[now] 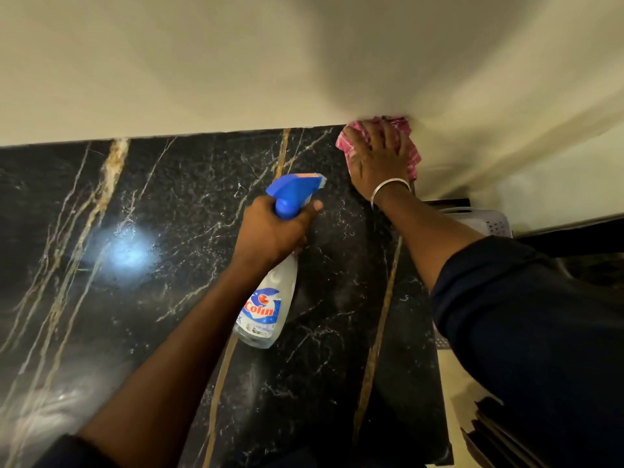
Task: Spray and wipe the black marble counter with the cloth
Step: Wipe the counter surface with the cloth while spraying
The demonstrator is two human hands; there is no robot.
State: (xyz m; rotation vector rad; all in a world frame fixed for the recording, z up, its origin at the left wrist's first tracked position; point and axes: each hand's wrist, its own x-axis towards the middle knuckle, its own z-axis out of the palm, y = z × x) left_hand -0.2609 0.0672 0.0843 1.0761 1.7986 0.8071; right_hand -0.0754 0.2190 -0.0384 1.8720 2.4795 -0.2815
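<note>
Black marble counter [135, 265], gold-veined and glaring with reflected light at left, meets a pale wall [202, 62]. At centre the left hand [273, 231] grips a spray bottle [266, 298] by its neck above the stone. At the far right corner the right hand [381, 160], fingers spread flat, presses a pink cloth [413, 157] down. Wiping looks early, with the left stretch probably still to do. Wet patches are indiscernible and the cloth is mostly hidden.

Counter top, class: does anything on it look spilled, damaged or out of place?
Nothing stands out. The black marble counter shows only veins and pale patches, likely glare. The right hand presses the pink cloth in the far corner; the left hand holds the spray bottle.
</note>
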